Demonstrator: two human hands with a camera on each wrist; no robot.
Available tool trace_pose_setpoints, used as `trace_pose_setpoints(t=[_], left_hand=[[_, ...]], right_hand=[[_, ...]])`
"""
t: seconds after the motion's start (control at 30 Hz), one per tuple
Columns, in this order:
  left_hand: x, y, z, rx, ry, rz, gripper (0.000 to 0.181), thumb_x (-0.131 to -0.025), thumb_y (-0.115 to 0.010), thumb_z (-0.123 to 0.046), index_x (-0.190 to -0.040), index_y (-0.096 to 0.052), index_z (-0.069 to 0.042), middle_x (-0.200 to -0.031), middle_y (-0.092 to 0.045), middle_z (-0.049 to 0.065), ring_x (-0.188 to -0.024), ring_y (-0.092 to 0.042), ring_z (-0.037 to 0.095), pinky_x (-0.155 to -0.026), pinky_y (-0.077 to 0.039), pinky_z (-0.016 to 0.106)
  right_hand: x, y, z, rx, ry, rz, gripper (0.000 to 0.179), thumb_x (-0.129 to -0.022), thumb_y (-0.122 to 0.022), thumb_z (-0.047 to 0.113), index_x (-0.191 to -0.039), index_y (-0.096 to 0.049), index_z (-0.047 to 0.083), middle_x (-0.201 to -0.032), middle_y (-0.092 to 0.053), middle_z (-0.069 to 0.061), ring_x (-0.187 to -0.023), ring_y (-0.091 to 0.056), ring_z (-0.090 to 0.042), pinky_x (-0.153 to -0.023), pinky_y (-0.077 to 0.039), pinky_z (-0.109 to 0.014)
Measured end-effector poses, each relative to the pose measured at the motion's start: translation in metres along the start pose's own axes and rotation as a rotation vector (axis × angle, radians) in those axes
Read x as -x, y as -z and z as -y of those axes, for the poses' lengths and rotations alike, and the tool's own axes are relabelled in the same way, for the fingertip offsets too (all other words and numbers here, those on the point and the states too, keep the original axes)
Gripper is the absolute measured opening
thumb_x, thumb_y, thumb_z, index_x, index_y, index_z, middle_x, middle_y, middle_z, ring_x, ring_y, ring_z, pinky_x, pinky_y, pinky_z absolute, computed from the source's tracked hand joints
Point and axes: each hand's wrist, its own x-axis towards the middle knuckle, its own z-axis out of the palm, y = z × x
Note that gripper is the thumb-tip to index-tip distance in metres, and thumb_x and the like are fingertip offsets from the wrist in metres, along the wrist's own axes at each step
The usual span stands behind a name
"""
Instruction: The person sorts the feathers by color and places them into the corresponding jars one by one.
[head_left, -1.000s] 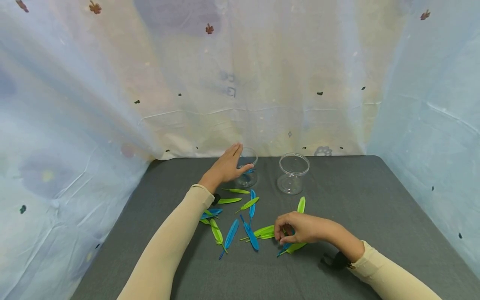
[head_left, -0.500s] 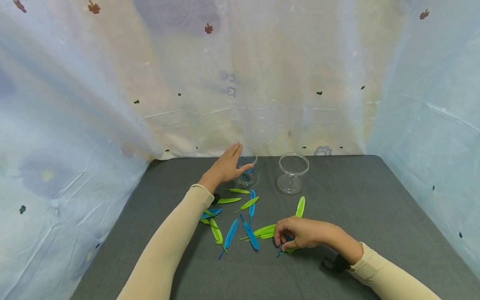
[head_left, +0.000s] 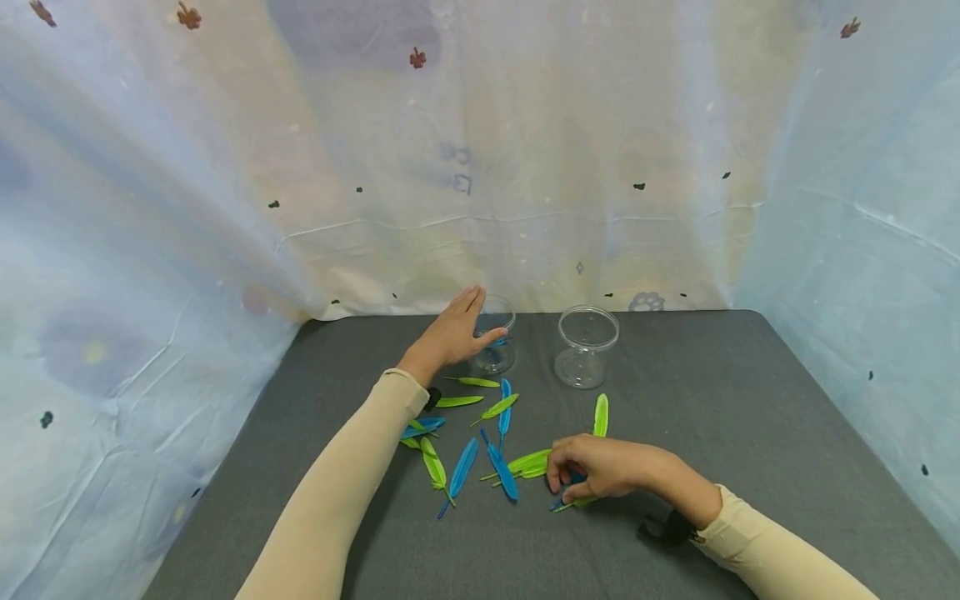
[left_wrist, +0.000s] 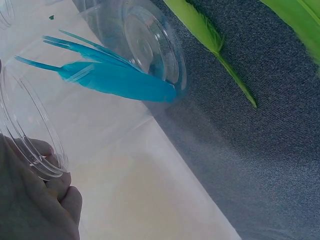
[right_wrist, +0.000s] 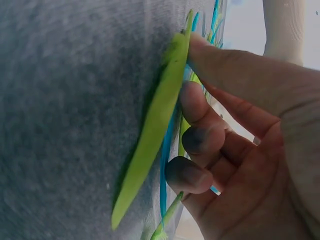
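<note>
My left hand [head_left: 450, 333] holds a clear plastic jar [head_left: 495, 360] at the back of the table, fingers and thumb round its side. Several blue feathers [left_wrist: 115, 82] lean inside that jar, quills toward the rim. Low over the table, my right hand [head_left: 603, 467] pinches at the quill of a blue feather [right_wrist: 167, 150] with thumb and forefinger; the grip itself is partly hidden. A green feather [right_wrist: 150, 130] lies right beside it, its quill close to the thumb. The other right fingers are loosely curled.
To the right stands a second clear jar [head_left: 583, 367]. Loose feathers lie between the arms, among them a blue feather [head_left: 462, 468], a green feather [head_left: 432, 463] and another green feather [head_left: 602, 415]. A pale patterned curtain [head_left: 540, 167] hangs behind the grey table [head_left: 697, 375].
The right hand has dropped slightly and its fingers have closed in on the blue feather, whose quill has shifted a little left. My left hand and both jars have stayed put.
</note>
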Motion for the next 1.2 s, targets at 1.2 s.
trace_pose_setpoints(t=[1.2], left_hand=[[0.003, 0.002, -0.002, 0.007, 0.0, -0.005, 0.101, -0.107, -0.043, -0.073, -0.173, -0.005, -0.008, -0.181, -0.001, 0.01, -0.168, -0.002, 0.028, -0.135, -0.01, 0.046]], right_hand=[[-0.006, 0.003, -0.01, -0.253, 0.155, -0.092, 0.006, -0.104, -0.074, 0.014, -0.108, -0.073, 0.01, -0.098, -0.066, -0.005, -0.078, -0.054, -0.006, -0.066, -0.052, -0.026]])
